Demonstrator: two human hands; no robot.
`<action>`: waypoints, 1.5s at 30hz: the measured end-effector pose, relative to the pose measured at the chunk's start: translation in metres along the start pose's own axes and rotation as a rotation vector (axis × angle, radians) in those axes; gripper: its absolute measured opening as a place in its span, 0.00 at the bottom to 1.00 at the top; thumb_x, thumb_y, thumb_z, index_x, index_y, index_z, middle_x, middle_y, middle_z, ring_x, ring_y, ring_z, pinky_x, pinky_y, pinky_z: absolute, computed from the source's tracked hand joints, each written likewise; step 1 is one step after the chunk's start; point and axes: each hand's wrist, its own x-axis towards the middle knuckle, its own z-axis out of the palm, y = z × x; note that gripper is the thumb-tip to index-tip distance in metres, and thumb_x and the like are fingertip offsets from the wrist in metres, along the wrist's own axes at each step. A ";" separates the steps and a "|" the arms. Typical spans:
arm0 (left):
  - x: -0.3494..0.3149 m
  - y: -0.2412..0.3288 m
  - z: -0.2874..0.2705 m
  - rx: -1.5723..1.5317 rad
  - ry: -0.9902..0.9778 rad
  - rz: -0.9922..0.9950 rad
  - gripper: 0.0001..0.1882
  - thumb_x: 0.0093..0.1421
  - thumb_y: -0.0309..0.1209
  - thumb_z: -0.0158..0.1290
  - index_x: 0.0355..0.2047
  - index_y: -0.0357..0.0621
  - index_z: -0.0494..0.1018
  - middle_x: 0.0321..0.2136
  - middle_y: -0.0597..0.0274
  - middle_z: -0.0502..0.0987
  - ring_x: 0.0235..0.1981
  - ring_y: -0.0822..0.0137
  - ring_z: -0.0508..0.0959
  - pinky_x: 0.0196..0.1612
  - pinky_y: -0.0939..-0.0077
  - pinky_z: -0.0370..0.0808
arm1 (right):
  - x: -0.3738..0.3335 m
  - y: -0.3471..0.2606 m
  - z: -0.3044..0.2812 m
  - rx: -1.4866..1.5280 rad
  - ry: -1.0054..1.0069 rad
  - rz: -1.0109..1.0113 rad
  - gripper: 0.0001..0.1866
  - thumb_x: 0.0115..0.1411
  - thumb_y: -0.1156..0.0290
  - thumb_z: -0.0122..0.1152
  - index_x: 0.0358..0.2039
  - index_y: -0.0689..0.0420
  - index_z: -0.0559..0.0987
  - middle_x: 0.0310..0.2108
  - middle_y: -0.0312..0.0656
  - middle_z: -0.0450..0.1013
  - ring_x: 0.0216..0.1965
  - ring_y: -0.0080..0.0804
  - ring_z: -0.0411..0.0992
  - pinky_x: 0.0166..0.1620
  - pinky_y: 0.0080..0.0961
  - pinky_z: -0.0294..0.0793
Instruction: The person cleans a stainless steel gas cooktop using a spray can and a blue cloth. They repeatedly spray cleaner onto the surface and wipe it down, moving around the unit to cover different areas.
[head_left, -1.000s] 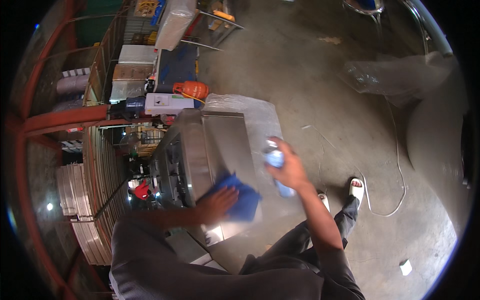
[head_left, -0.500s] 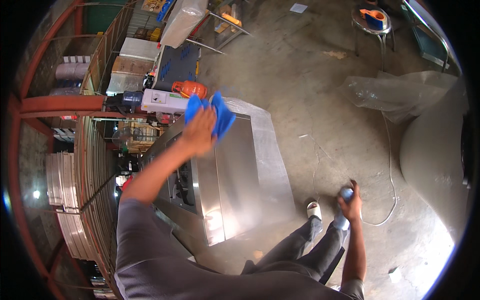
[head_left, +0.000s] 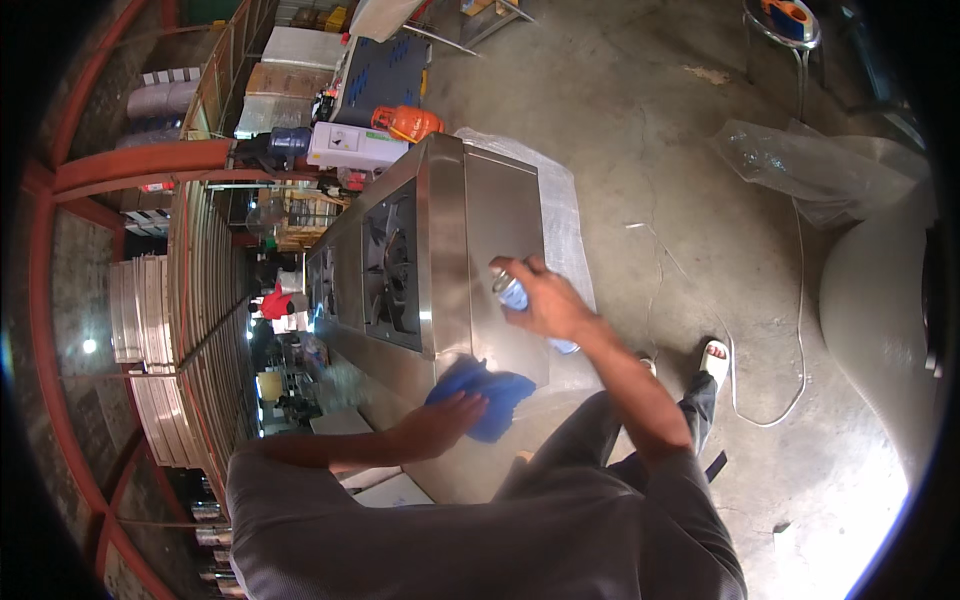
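A stainless steel stove (head_left: 505,215) with burners and grates (head_left: 390,270) on its top stands to the left of my legs. My left hand (head_left: 440,428) holds a blue cloth (head_left: 500,400) at the stove's near corner; motion blurs both, and I cannot tell how firmly the cloth presses on the metal. My right hand (head_left: 555,305) is wrapped round a blue-and-white spray can (head_left: 511,291) in front of the smooth steel side panel. The can is tilted, with its top toward the stove and its lower end showing beneath my hand.
Clear plastic wrap (head_left: 570,220) lies under the stove's far side. Beyond stand an orange gas cylinder (head_left: 415,123) and a white box (head_left: 350,147). A white cord (head_left: 790,405) trails over the floor near a plastic sheet (head_left: 810,175). A person in red (head_left: 275,302) is far off left.
My left hand has brought the cloth from the stove's far end back to its near corner. My right hand has raised the spray can from beside my leg to the steel panel.
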 end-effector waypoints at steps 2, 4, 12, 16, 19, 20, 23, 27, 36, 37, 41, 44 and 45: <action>0.018 -0.043 -0.012 -0.500 -0.338 -0.301 0.32 0.66 0.38 0.51 0.66 0.33 0.67 0.65 0.44 0.71 0.66 0.49 0.70 0.73 0.51 0.58 | 0.001 0.021 -0.023 0.019 0.010 -0.012 0.39 0.55 0.67 0.73 0.67 0.39 0.68 0.55 0.58 0.73 0.52 0.59 0.77 0.55 0.45 0.79; 0.035 -0.110 -0.032 -0.435 -0.247 -0.338 0.31 0.67 0.41 0.52 0.65 0.34 0.68 0.58 0.45 0.75 0.62 0.49 0.73 0.73 0.49 0.56 | -0.030 0.066 -0.060 0.138 0.181 -0.065 0.42 0.54 0.68 0.73 0.69 0.39 0.67 0.54 0.54 0.74 0.49 0.51 0.79 0.53 0.42 0.80; 0.072 -0.157 -0.006 0.192 0.365 -0.218 0.31 0.60 0.37 0.52 0.59 0.26 0.74 0.61 0.38 0.75 0.65 0.44 0.73 0.75 0.49 0.57 | -0.354 0.200 -0.197 -0.253 0.655 0.666 0.45 0.54 0.75 0.67 0.73 0.48 0.62 0.50 0.54 0.77 0.47 0.43 0.77 0.53 0.39 0.76; 0.025 -0.052 0.013 0.073 0.118 -0.040 0.31 0.65 0.44 0.52 0.61 0.32 0.75 0.60 0.48 0.78 0.64 0.50 0.74 0.72 0.48 0.60 | -0.471 0.195 -0.182 -0.229 0.788 0.862 0.44 0.55 0.76 0.67 0.73 0.48 0.63 0.44 0.47 0.77 0.42 0.36 0.76 0.45 0.35 0.78; 0.065 -0.105 0.013 -0.193 -0.061 -0.167 0.31 0.65 0.42 0.52 0.63 0.34 0.71 0.56 0.51 0.79 0.55 0.53 0.78 0.63 0.54 0.68 | -0.482 0.193 -0.153 -0.090 0.813 0.731 0.44 0.56 0.80 0.66 0.73 0.49 0.62 0.45 0.41 0.74 0.42 0.31 0.72 0.47 0.31 0.76; 0.084 -0.145 0.012 -0.293 0.025 -0.236 0.31 0.66 0.42 0.51 0.64 0.34 0.70 0.57 0.50 0.78 0.57 0.52 0.77 0.65 0.54 0.66 | -0.472 0.193 -0.143 -0.070 0.823 0.704 0.44 0.56 0.81 0.67 0.73 0.50 0.62 0.46 0.40 0.73 0.43 0.31 0.72 0.48 0.30 0.75; 0.153 -0.283 -0.001 -0.121 0.145 -0.388 0.32 0.67 0.43 0.49 0.66 0.34 0.67 0.65 0.45 0.70 0.68 0.51 0.68 0.73 0.52 0.56 | -0.422 0.186 -0.121 0.058 0.765 0.602 0.45 0.56 0.78 0.70 0.73 0.53 0.61 0.46 0.38 0.71 0.44 0.31 0.70 0.51 0.30 0.74; 0.199 -0.280 0.054 0.165 0.260 -0.380 0.33 0.66 0.42 0.49 0.65 0.31 0.68 0.68 0.42 0.67 0.73 0.50 0.61 0.77 0.50 0.48 | -0.354 0.162 -0.102 0.242 0.846 0.426 0.44 0.57 0.75 0.71 0.72 0.57 0.60 0.49 0.40 0.71 0.46 0.30 0.71 0.52 0.29 0.74; 0.165 -0.108 0.061 -0.409 -0.166 0.050 0.32 0.55 0.42 0.57 0.59 0.42 0.74 0.65 0.44 0.70 0.66 0.47 0.70 0.73 0.53 0.59 | -0.290 0.120 -0.160 0.111 0.854 0.458 0.46 0.55 0.68 0.76 0.71 0.58 0.62 0.50 0.45 0.73 0.49 0.34 0.72 0.56 0.31 0.73; 0.169 -0.145 0.049 -0.494 -0.247 -0.004 0.32 0.56 0.44 0.56 0.60 0.43 0.74 0.65 0.45 0.70 0.67 0.48 0.68 0.73 0.52 0.58 | -0.282 0.119 -0.175 0.121 0.825 0.402 0.46 0.55 0.69 0.76 0.71 0.57 0.62 0.47 0.44 0.73 0.47 0.33 0.72 0.53 0.30 0.74; 0.189 -0.321 0.032 0.020 -0.016 -0.242 0.31 0.64 0.49 0.50 0.63 0.45 0.72 0.68 0.48 0.67 0.71 0.51 0.63 0.72 0.45 0.54 | -0.225 0.114 -0.237 0.046 0.790 0.379 0.44 0.56 0.70 0.76 0.70 0.55 0.62 0.41 0.40 0.74 0.40 0.30 0.73 0.45 0.29 0.76; 0.216 -0.331 0.049 0.112 0.316 -0.470 0.34 0.66 0.46 0.49 0.68 0.43 0.66 0.72 0.49 0.62 0.74 0.53 0.59 0.74 0.48 0.52 | -0.165 0.112 -0.288 -0.291 0.768 0.215 0.44 0.57 0.68 0.76 0.71 0.55 0.62 0.46 0.42 0.73 0.42 0.30 0.73 0.47 0.29 0.76; 0.224 -0.306 0.056 0.024 0.334 -0.485 0.34 0.66 0.45 0.48 0.69 0.43 0.65 0.73 0.50 0.61 0.74 0.54 0.58 0.75 0.49 0.52 | -0.141 0.113 -0.299 -0.380 0.758 0.117 0.44 0.57 0.67 0.76 0.71 0.55 0.62 0.48 0.42 0.73 0.43 0.30 0.73 0.47 0.29 0.76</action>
